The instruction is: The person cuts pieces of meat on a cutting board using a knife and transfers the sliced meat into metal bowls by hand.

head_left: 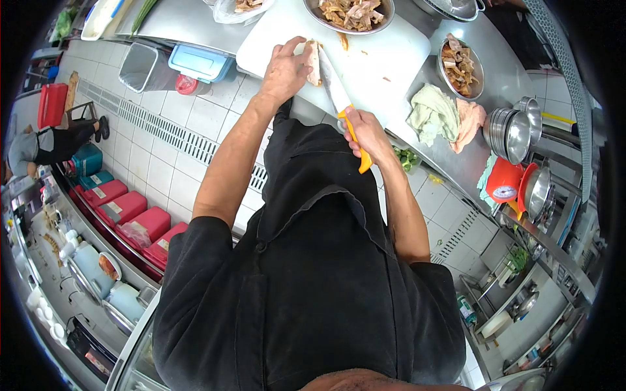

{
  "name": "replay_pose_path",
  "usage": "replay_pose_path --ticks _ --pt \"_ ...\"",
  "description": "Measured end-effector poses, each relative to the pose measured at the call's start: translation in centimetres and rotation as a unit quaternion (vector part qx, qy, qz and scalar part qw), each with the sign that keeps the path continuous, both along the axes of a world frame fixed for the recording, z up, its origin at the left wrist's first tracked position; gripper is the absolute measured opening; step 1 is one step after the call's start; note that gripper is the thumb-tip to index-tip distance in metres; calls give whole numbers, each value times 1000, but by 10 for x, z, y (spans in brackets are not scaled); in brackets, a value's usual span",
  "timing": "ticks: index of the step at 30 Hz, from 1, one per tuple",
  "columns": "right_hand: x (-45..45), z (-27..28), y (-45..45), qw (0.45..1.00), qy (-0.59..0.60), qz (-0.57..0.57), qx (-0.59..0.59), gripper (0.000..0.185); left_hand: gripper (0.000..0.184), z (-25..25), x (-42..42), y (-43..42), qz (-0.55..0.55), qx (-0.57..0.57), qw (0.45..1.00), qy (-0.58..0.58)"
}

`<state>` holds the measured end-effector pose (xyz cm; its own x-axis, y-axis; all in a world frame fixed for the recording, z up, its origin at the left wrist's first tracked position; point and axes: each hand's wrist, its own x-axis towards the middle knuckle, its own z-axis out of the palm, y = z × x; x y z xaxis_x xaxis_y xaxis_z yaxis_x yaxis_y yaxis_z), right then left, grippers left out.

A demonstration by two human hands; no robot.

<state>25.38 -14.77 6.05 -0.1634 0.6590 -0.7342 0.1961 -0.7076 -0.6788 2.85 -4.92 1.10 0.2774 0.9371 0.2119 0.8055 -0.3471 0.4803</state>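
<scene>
Left hand (287,70) held meat piece (314,64) on white cutting board (394,57); right hand (366,132) grasped yellow-handled knife (335,88), blade just beside meat. Steel bowl (389,19) of meat chunks (352,13) stood at board's far side.

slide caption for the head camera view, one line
Left hand touches a piece of meat on a white board; right hand holds a yellow-handled knife beside it.
</scene>
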Motion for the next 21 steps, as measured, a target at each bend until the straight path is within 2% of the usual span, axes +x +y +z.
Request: replay_pose_path --ticks 3,6,9,12,15,18,21 --pt "-12 -6 10 1000 -3 -1 16 44 36 -8 -9 0 -42 5 999 -33" --pt "-15 -3 9 1000 -18 11 22 44 36 -17 -15 -4 -36 32 998 -35" --pt "-9 10 -5 996 -62 56 4 46 41 -19 -18 -4 -40 35 998 -39" --pt "-9 5 -9 998 -45 47 -13 47 51 -11 -16 -2 -30 3 997 -72" --pt "-16 10 -8 998 -46 45 -23 46 54 -10 -21 5 -72 -25 995 -62" --pt "-27 14 -5 994 -92 58 -15 48 52 -19 -24 6 -91 13 995 -35" --pt "-45 -26 1 961 -208 104 148 48 52 -26 -25 7 -96 30 994 -47"
